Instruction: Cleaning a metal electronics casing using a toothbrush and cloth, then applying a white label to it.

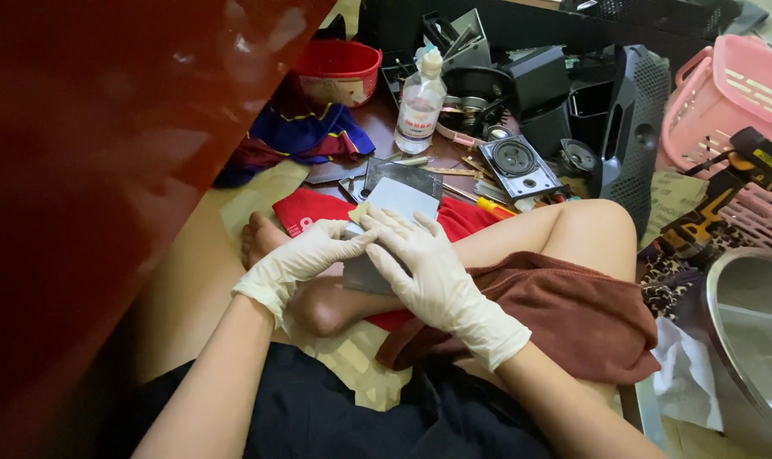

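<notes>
While both gloved hands clasp the grey panel [392, 212] over the lap, left hand [305, 255] grips its near-left edge, right hand [424, 263] lies across; panel tilts away.

Your gloves: left hand [305, 255] and right hand [428, 263] both off-white | your panel [396, 200] pale grey | your shorts [564, 314] maroon | cloth [305, 127] blue, maroon and yellow stripes | tub [339, 70] red | basket [726, 93] pink | bottle [420, 102] clear, white cap
</notes>
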